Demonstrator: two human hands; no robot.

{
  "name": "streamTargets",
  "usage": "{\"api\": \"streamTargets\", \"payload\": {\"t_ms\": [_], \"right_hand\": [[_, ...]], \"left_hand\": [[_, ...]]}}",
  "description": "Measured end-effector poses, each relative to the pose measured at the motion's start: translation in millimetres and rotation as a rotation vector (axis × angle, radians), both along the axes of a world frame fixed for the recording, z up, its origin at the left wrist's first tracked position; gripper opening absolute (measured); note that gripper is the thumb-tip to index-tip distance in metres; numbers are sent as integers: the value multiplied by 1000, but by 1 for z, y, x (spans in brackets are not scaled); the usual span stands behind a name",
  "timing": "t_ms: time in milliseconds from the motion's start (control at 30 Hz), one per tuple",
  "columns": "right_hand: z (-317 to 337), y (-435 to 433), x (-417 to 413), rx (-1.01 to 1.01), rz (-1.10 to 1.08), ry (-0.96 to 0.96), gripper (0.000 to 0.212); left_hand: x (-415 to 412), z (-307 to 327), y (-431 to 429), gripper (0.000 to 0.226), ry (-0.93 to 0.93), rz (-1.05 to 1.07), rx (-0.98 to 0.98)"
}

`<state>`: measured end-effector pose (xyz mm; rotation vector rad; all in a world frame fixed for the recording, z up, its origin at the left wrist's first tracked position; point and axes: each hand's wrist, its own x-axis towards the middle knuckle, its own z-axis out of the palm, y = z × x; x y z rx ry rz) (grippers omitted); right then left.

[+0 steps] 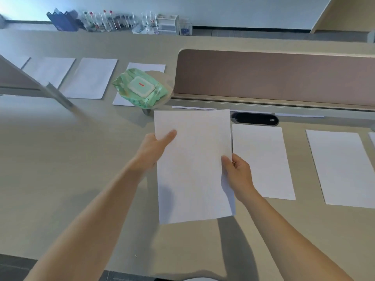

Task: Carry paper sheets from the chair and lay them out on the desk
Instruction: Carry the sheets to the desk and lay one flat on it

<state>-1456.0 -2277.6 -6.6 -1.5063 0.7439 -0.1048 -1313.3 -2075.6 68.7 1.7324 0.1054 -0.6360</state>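
1. The left hand (151,150) pinches the held sheet (193,165) at its 10 o'clock edge, thumb on top.
2. The right hand (238,172) pinches the same sheet at its 3 o'clock edge.
3. The sheet hangs above the desk (71,159), casting a shadow.
4. A laid sheet (265,161) lies at 3 o'clock; a wipes pack (140,88) sits at 11 o'clock.

The paper sheet (192,165) is plain white, the table (60,159) pale beige, the wipes pack (140,88) mint green, the divider panel (263,74) dull brown.
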Motion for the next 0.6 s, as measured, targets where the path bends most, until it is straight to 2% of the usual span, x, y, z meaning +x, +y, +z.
{"api": "streamTargets", "payload": {"t_ms": [67,133,233,333,400,500,600], "right_hand": [[-14,2,8,14,-46,64,42],[-27,3,19,32,-82,125,42],[-39,2,38,3,-85,200,38],[-53,-2,58,-20,-65,242,37],[-64,-4,70,-32,-85,283,36],[-79,-6,83,-53,-113,341,37],[-88,-5,90,-70,-124,390,37]], "left_hand": [[3,-14,1,26,172,-6,-4],[5,-38,5,28,251,-12,65],[16,-74,9,25,218,25,192],[37,-110,4,33,209,45,265],[44,-108,-9,31,171,40,316],[54,-116,-26,45,91,20,434],[55,-130,-33,45,69,5,482]]}}
